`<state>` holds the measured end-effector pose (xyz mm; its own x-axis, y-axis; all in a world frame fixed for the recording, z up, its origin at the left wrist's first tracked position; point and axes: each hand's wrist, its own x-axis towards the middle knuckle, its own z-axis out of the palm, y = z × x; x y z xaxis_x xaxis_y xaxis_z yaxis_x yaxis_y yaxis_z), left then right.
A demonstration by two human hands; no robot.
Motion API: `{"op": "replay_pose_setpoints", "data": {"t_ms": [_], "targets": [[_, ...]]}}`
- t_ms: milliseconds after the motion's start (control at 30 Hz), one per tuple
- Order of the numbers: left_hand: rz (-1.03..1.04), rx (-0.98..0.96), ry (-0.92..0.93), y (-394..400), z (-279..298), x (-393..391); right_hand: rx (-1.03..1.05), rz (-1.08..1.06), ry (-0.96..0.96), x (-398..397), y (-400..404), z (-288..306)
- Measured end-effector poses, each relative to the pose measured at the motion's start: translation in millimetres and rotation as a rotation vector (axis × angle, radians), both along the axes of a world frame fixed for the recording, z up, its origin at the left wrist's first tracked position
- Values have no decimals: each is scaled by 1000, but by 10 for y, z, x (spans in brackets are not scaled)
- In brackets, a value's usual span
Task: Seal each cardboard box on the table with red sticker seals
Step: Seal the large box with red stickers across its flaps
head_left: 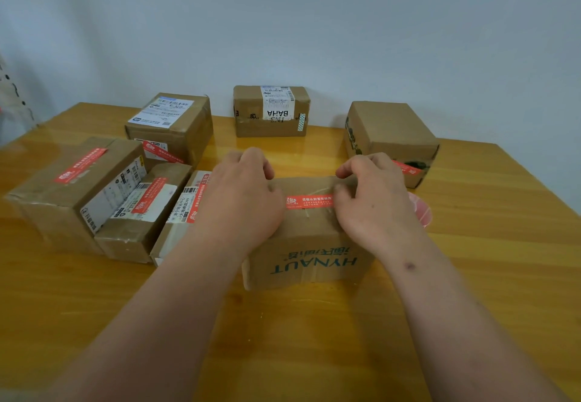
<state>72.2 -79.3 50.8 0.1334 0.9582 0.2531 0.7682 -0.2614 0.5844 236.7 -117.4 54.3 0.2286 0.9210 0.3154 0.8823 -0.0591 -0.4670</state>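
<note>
Cardboard lay under both our hands — the HYNAUT box stood near the middle of the wooden table, its printed face towards us. Our left hand rested flat on its top left part, fingers curled over the far edge. Our right hand pressed loosely bent fingers on the right end of the red sticker seal, which ran across the top; neither hand gripped anything. Three sealed boxes crowded together on the left, touching. The far boxes stood well apart near the wall. Bare tabletop spread wide in front — room near the right edge too.
</note>
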Motion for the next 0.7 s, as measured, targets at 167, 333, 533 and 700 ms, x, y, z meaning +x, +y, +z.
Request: {"op": "replay_pose_setpoints", "data": {"t_ms": [167, 333, 533, 700], "targets": [[35, -5, 69, 20, -28, 52, -91, 59, -48, -16, 9, 4], [-21, -15, -45, 28, -66, -20, -97, 38, 21, 41, 26, 29], [11, -25, 56, 19, -53, 25, -114, 49, -16, -18, 35, 16], [-25, -60, -55, 46, -56, -21, -85, 4, 42, 18, 40, 37]]}}
